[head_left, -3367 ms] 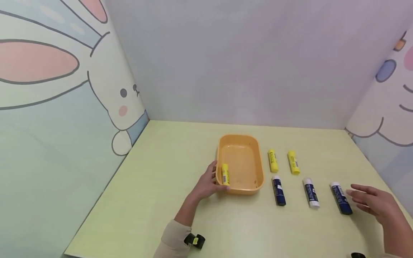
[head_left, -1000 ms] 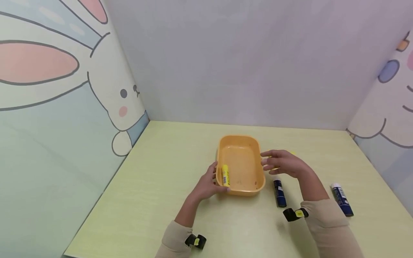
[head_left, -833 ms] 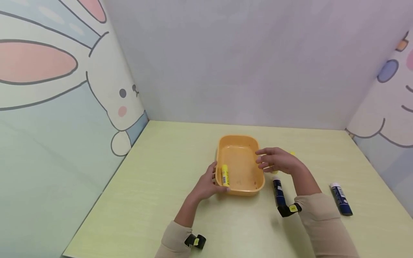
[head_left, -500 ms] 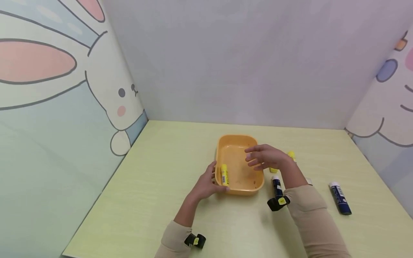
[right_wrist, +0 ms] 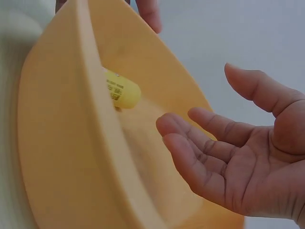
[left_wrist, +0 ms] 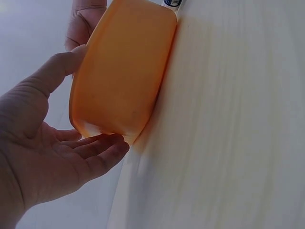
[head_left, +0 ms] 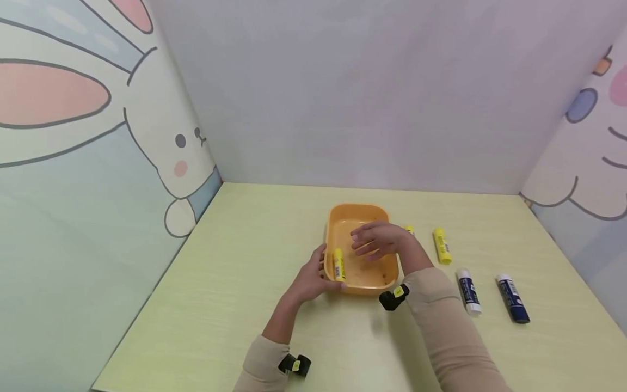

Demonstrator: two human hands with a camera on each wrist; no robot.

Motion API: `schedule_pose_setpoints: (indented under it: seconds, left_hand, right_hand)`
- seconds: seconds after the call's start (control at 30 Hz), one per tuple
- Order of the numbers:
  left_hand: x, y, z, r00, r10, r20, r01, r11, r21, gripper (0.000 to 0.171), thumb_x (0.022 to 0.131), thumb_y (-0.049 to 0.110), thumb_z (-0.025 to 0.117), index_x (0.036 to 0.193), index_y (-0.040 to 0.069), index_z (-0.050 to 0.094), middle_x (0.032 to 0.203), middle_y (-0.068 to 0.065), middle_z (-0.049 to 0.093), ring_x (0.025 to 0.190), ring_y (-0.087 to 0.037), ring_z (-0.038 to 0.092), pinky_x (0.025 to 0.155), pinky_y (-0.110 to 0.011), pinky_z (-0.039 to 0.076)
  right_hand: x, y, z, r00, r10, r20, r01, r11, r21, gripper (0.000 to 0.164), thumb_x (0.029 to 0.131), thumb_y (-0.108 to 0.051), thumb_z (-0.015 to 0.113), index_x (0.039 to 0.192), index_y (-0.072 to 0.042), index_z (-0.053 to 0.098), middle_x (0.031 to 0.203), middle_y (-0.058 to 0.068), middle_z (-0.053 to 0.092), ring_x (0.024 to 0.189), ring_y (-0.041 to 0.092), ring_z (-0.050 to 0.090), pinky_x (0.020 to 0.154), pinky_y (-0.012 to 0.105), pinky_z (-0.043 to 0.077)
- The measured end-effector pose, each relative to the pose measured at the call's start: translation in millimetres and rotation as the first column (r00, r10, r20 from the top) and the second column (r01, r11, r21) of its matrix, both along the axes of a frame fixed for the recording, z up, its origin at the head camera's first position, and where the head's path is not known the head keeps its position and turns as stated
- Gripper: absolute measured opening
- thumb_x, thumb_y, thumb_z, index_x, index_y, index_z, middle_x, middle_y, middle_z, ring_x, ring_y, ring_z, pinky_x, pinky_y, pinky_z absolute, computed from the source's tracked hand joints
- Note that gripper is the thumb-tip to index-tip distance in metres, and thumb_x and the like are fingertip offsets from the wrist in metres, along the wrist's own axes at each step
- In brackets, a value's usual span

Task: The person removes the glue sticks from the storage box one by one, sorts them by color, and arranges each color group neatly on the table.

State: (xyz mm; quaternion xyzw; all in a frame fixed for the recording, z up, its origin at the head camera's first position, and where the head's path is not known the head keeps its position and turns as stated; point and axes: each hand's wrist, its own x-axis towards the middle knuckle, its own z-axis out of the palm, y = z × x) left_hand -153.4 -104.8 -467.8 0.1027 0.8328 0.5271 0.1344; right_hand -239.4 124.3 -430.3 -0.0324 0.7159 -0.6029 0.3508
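Observation:
An orange plastic tray (head_left: pixel 366 291) sits on the table, with a yellow glue stick (head_left: pixel 339 265) lying along its left side. My left hand (head_left: pixel 311 277) holds the tray's near-left corner. In the left wrist view, its thumb is on the rim and its fingers lie against the outer wall. Over the tray's inside hovers my right hand (head_left: pixel 379 239), fingers loosely bent and nothing in them. The right wrist view has that hand (right_wrist: pixel 238 162) palm-up in frame, apart from the glue stick (right_wrist: pixel 125 90).
Right of the tray lie another yellow glue stick (head_left: pixel 442 246), a navy glue stick with white ends (head_left: pixel 468 292) and a navy one with a dark cap (head_left: pixel 512 298). A further yellow glue stick (head_left: pixel 410 229) is partly behind the right hand. A plain wall (head_left: pixel 362 109) backs the table.
My right hand has travelled left from beside the far-right navy glue stick to over the tray. Its sleeve now covers the navy glue stick nearest the tray. The left hand has stayed at the tray.

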Motion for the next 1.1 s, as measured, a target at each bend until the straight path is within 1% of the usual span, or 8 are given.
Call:
schedule_pose_setpoints:
  seconds: [0.2, 0.37, 0.5, 0.67, 0.73, 0.8, 0.93, 1.1]
  left_hand:
    - [0.1, -1, 1.1, 1.000, -0.007, -0.001, 0.007, 0.999, 0.033, 0.106, 0.068, 0.023, 0.084, 0.149, 0.013, 0.016, 0.143, -0.012, 0.035, 0.125, -0.030, 0.039, 0.096, -0.044, 0.038]
    - [-1.0, -2, 0.9, 1.000, -0.001, 0.008, 0.001, 0.999, 0.037, 0.106, 0.068, 0.024, 0.084, 0.149, 0.014, 0.016, 0.143, -0.011, 0.035, 0.126, -0.029, 0.039, 0.097, -0.044, 0.038]
    - [-1.9, -1, -1.7, 1.000, -0.001, 0.016, 0.000, 0.999, 0.033, 0.105, 0.069, 0.025, 0.084, 0.149, 0.014, 0.016, 0.143, -0.011, 0.034, 0.126, -0.029, 0.038, 0.097, -0.044, 0.038]
    - [-0.2, 0, -2.2, 1.000, 0.000, 0.018, 0.000, 0.999, 0.032, 0.105, 0.070, 0.025, 0.084, 0.149, 0.015, 0.016, 0.143, -0.011, 0.034, 0.126, -0.030, 0.038, 0.097, -0.045, 0.037]
    - [0.6, -1, -2.8, 1.000, -0.003, 0.016, 0.002, 0.999, 0.035, 0.105, 0.070, 0.025, 0.083, 0.149, 0.015, 0.016, 0.143, -0.012, 0.034, 0.126, -0.030, 0.038, 0.097, -0.046, 0.037]
    - [1.1, -1, -3.7, 1.000, -0.008, 0.015, 0.008, 0.999, 0.034, 0.105, 0.070, 0.026, 0.083, 0.149, 0.015, 0.016, 0.143, -0.012, 0.034, 0.125, -0.031, 0.039, 0.097, -0.046, 0.037]
    - [-0.3, -2, -4.0, 1.000, -0.017, 0.005, 0.016, 0.999, 0.043, 0.105, 0.070, 0.025, 0.083, 0.149, 0.014, 0.016, 0.144, -0.014, 0.033, 0.125, -0.032, 0.038, 0.096, -0.047, 0.037]
    - [-1.5, -2, -3.2, 1.000, -0.016, 0.005, 0.016, 0.999, 0.047, 0.105, 0.070, 0.025, 0.083, 0.149, 0.014, 0.015, 0.144, -0.015, 0.032, 0.126, -0.032, 0.038, 0.096, -0.047, 0.037]
  right_hand:
    - [-1.6, -8, -7.2, 1.000, -0.015, 0.027, 0.015, 1.000, 0.013, 0.048, 0.092, -0.019, 0.058, 0.133, 0.001, 0.045, 0.115, 0.017, 0.058, 0.104, 0.032, 0.057, 0.079, 0.046, 0.050]
    - [-1.8, -14, -11.2, 0.997, -0.038, 0.073, 0.037, 0.999, 0.018, 0.045, 0.091, -0.016, 0.058, 0.132, 0.000, 0.047, 0.115, 0.018, 0.058, 0.102, 0.033, 0.057, 0.078, 0.048, 0.050]
    - [-2.4, -18, -16.6, 0.993, -0.060, 0.100, 0.056, 0.998, 0.036, 0.044, 0.088, -0.015, 0.061, 0.127, 0.001, 0.049, 0.111, 0.021, 0.061, 0.098, 0.035, 0.060, 0.075, 0.050, 0.051]
    - [-1.9, -26, -24.1, 0.994, -0.012, 0.109, 0.003, 0.996, 0.084, 0.046, 0.087, -0.019, 0.064, 0.125, 0.002, 0.049, 0.105, 0.021, 0.063, 0.092, 0.034, 0.062, 0.072, 0.049, 0.052]
    - [-1.1, -30, -26.7, 0.993, 0.009, 0.121, -0.020, 0.996, 0.090, 0.044, 0.087, -0.019, 0.063, 0.123, 0.003, 0.051, 0.103, 0.021, 0.062, 0.091, 0.034, 0.062, 0.071, 0.048, 0.052]
    - [-0.8, -34, -28.8, 0.989, 0.010, 0.146, -0.023, 0.996, 0.087, 0.039, 0.087, -0.018, 0.063, 0.119, 0.004, 0.053, 0.102, 0.022, 0.062, 0.089, 0.035, 0.062, 0.071, 0.048, 0.052]
    - [-1.9, -39, -29.8, 0.987, 0.014, 0.157, -0.028, 0.996, 0.086, 0.032, 0.088, -0.015, 0.061, 0.111, 0.006, 0.056, 0.099, 0.023, 0.061, 0.086, 0.034, 0.062, 0.071, 0.048, 0.052]
    - [-3.6, -43, -28.8, 0.986, -0.007, 0.169, -0.005, 0.997, 0.074, 0.030, 0.088, -0.011, 0.060, 0.111, 0.008, 0.055, 0.100, 0.025, 0.060, 0.084, 0.034, 0.062, 0.072, 0.048, 0.052]
